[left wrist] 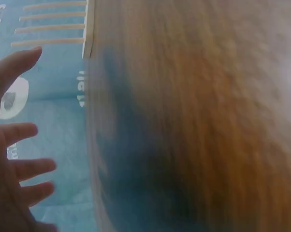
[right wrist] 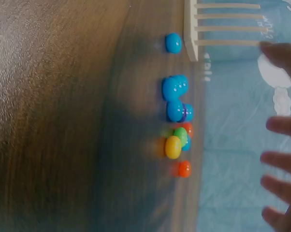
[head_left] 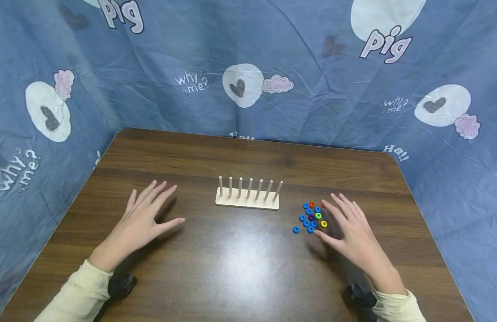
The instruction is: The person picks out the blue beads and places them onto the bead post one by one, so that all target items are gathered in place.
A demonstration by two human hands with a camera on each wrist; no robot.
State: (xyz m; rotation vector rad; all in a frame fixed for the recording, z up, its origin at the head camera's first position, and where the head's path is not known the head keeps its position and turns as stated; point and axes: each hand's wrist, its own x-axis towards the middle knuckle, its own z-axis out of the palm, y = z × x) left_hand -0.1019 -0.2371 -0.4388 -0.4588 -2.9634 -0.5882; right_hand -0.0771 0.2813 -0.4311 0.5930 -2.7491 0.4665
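A pale wooden pegboard (head_left: 247, 201) with a row of several upright pegs stands near the middle of the table; its pegs hold no beads. To its right lies a loose cluster of small ring beads: mostly blue beads (head_left: 296, 230), plus a yellow bead (head_left: 324, 224), a green bead (head_left: 318, 216), a purple one and red ones (head_left: 312, 205). My right hand (head_left: 354, 235) hovers just right of the cluster, fingers spread and holding nothing, partly hiding one red bead. Over the table left of the pegboard, my left hand (head_left: 137, 221) is spread too, with nothing in it.
The brown wooden table (head_left: 184, 277) has a bright glare spot in front. A blue printed cloth (head_left: 312, 107) hangs behind and beside it. Each wrist wears a black camera, the left camera (head_left: 121, 285) and the right camera (head_left: 362, 295).
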